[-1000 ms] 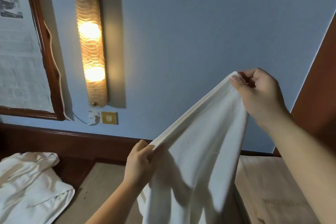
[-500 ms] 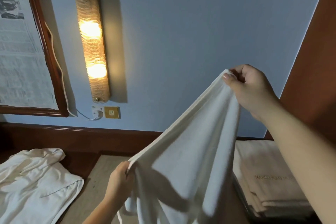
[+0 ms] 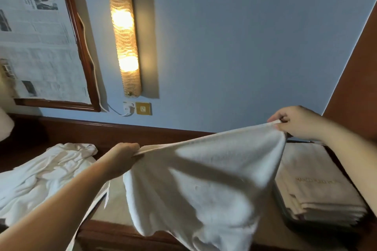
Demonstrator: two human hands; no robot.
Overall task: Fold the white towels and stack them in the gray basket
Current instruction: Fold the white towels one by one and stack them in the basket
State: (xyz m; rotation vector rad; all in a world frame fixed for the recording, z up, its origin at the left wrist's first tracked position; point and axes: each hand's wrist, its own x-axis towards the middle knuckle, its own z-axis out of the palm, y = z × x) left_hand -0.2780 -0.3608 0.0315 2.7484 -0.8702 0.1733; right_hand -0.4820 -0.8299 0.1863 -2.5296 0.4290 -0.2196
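Observation:
A white towel (image 3: 204, 181) hangs spread in the air between my hands, its top edge pulled nearly taut. My left hand (image 3: 122, 159) grips the left end of that edge. My right hand (image 3: 295, 122) pinches the right corner, a little higher. At the right, a stack of folded towels (image 3: 314, 187) lies in the gray basket (image 3: 285, 213), whose dark rim shows along the stack's left and lower sides. A heap of unfolded white towels (image 3: 47, 171) lies at the left.
A tan surface with a dark wooden edge (image 3: 114, 199) runs under the towel. Behind it stand a wooden headboard rail (image 3: 122, 128), a blue wall with a lit wall lamp (image 3: 124, 36), a socket and a framed print (image 3: 40, 36).
Both hands have moved apart and lower, stretching the towel's top edge wide. The view has tipped down, showing more of the basket and the heap.

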